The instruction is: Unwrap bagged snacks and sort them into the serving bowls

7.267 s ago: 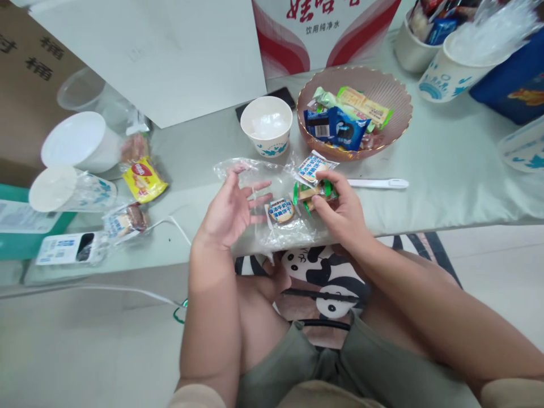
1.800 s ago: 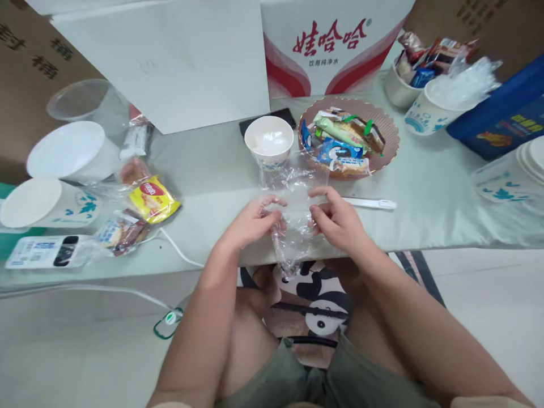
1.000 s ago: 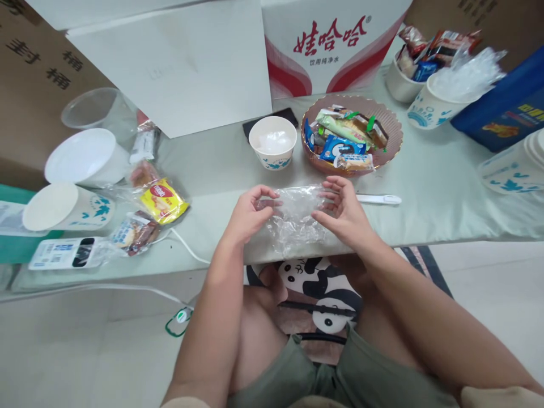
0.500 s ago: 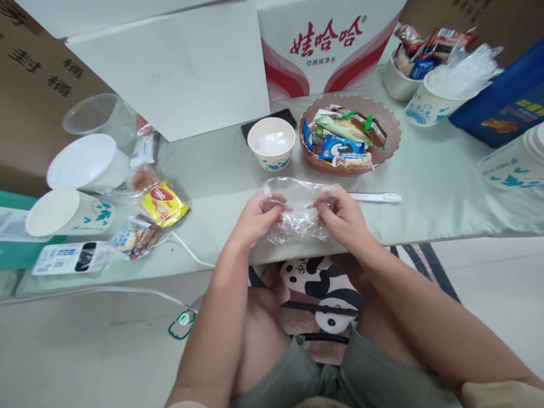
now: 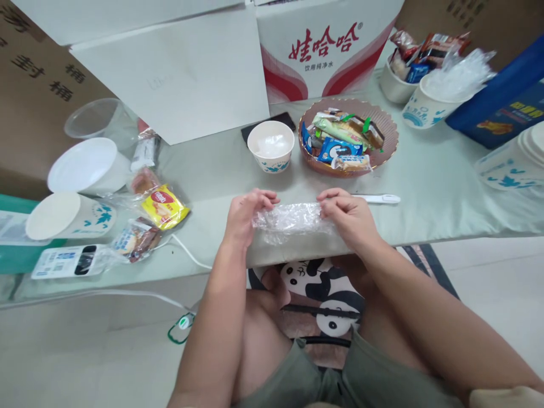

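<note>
Pinching with the left hand (image 5: 243,220) the 9 o'clock end of a crumpled clear bag (image 5: 293,221) near the 6 o'clock edge of the bench (image 5: 425,181), and with the right hand (image 5: 352,220) the 3 o'clock end: probably light, limp, slippery, easily torn, best held by both ends.

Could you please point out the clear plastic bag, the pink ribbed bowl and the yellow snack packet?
Crumpled clear plastic bag (image 5: 293,221), head view: middle.
Pink ribbed bowl (image 5: 389,126), head view: bare inner wall.
Yellow snack packet (image 5: 165,208), head view: printed front.
</note>
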Available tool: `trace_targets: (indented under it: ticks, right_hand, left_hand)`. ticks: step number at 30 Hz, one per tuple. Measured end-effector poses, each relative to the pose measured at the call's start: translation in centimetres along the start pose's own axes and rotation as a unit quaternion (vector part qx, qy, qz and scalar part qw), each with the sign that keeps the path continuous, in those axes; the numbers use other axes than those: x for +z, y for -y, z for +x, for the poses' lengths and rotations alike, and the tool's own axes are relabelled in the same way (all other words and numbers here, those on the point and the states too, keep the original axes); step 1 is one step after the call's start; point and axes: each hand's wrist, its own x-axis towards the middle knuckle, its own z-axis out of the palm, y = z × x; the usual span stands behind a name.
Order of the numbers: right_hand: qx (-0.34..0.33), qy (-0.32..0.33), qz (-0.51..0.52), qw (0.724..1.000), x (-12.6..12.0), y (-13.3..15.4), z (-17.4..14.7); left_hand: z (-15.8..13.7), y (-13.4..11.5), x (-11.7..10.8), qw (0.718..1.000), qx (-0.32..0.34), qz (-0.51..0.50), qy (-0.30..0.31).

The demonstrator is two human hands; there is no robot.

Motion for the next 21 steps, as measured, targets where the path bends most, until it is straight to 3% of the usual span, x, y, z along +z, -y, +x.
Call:
trace_targets:
  ticks: [3,5,6,8,9,11,12,13,15,16,18,21]
  right_hand:
    - [0.048,0.029,-0.016,0.998,0.2,-0.1,-0.1]
    - [0.086,0.102,-0.013,0.991,0.1,0.1,-0.1]
    - [0.1,0.143,-0.021,0.985,0.1,0.2,-0.2]
    - [0.101,0.176,-0.04,0.978,-0.1,0.5,-0.2]
    - [0.087,0.162,-0.049,0.982,-0.2,0.6,-0.2]
    - [0.041,0.088,-0.07,0.993,-0.3,0.8,-0.3]
    - [0.02,0.048,-0.087,0.995,-0.3,0.9,-0.3]
    - [0.004,0.013,-0.109,0.994,-0.2,0.9,-0.4]
    - [-0.023,-0.022,-0.139,0.99,0.0,0.9,-0.4]
    - [-0.037,-0.018,-0.134,0.99,0.1,1.0,-0.5]
    - [-0.056,0.022,-0.073,0.995,0.2,1.2,-0.7]
    - [-0.04,0.089,0.046,0.994,0.2,1.4,-1.0]
  left_hand:
    - [-0.1,0.2,0.4,1.0,0.011,0.007,0.005]
    - [0.2,0.4,0.4,1.0,0.018,-0.006,0.002]
    - [0.5,0.5,0.3,0.999,0.03,-0.008,-0.021]
    - [1.1,0.6,-0.3,0.987,0.082,0.013,-0.138]
    - [1.3,0.6,-0.5,0.967,0.122,0.034,-0.223]
    - [1.3,0.5,-0.8,0.899,0.214,0.086,-0.373]
    - [1.0,0.4,-0.7,0.866,0.259,0.111,-0.413]
    - [0.6,0.3,-0.3,0.849,0.299,0.137,-0.414]
    - [-0.6,0.3,1.1,0.859,0.343,0.182,-0.334]
    - [-1.3,0.4,2.0,0.888,0.33,0.217,-0.236]
    - [-2.2,0.7,3.9,0.925,0.268,0.265,-0.041]
    - [-2.4,1.1,5.3,0.962,0.115,0.213,0.125]
